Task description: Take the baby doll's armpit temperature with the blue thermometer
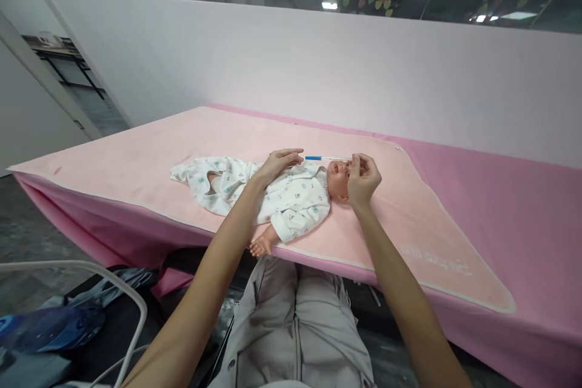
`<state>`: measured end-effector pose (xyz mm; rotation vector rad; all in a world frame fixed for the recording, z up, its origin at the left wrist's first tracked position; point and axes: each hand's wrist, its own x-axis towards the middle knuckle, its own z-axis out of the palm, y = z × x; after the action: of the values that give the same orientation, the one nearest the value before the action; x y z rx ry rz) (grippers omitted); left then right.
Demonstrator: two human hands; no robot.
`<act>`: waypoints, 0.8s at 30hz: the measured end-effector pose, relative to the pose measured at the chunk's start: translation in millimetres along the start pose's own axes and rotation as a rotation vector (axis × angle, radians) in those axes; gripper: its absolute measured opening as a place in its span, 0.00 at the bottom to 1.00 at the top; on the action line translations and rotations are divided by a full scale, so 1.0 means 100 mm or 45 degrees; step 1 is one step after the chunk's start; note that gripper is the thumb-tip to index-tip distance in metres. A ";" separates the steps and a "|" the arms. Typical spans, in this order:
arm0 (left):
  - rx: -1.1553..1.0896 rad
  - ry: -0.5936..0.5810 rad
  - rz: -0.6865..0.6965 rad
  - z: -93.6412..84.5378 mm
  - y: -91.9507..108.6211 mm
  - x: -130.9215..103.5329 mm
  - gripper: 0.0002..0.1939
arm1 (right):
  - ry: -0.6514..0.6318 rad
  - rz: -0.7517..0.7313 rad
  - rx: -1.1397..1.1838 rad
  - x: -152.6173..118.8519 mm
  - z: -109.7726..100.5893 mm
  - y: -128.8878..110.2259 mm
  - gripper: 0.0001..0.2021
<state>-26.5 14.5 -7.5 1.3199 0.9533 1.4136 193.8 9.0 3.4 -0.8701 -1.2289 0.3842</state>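
Note:
A baby doll (297, 194) in white patterned clothes lies face up on a pale pink mat, its head to the right. My right hand (364, 179) is closed in a pinch over the doll's face, on the right end of a thin stick with a blue left end (313, 158). The stick lies level above the doll's chin and neck. My left hand (282, 163) is over the doll's torso with its fingers stretched toward the blue end, a small gap between them. Part of the doll's face is hidden behind my right hand.
The pink mat (145, 145) covers a table with a darker pink cloth (491, 206). Behind stands a white partition (318, 66). At the lower left are a blue bottle (54, 327) and a white curved tube (136, 297).

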 end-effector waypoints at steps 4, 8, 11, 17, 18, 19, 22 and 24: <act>0.110 0.022 -0.047 0.02 0.00 0.01 0.21 | 0.020 0.028 -0.018 -0.06 0.01 0.00 0.12; 0.146 0.037 -0.003 0.01 -0.01 0.01 0.18 | -0.075 0.079 -0.036 -0.10 0.01 -0.02 0.12; 0.080 0.096 0.003 0.00 -0.01 0.02 0.18 | -0.101 0.045 -0.077 -0.12 0.02 0.00 0.12; -0.115 0.050 0.042 0.02 0.05 -0.01 0.12 | -0.038 -0.258 -0.326 -0.13 0.06 0.10 0.13; -0.141 0.034 0.052 0.03 0.06 -0.02 0.11 | -0.043 -0.316 -0.353 -0.14 0.07 0.12 0.13; -0.163 0.022 0.061 0.03 0.06 -0.02 0.11 | -0.054 -0.367 -0.372 -0.14 0.07 0.13 0.14; -0.203 -0.005 0.066 0.02 0.07 -0.02 0.10 | -0.091 -0.466 -0.423 -0.14 0.08 0.18 0.15; -0.218 -0.019 0.067 0.01 0.05 -0.01 0.09 | -0.108 -0.499 -0.458 -0.14 0.09 0.21 0.16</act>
<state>-26.3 12.0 -2.7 1.2339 0.7743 1.4893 185.2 15.8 -21.1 -0.8952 -1.5379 -0.1215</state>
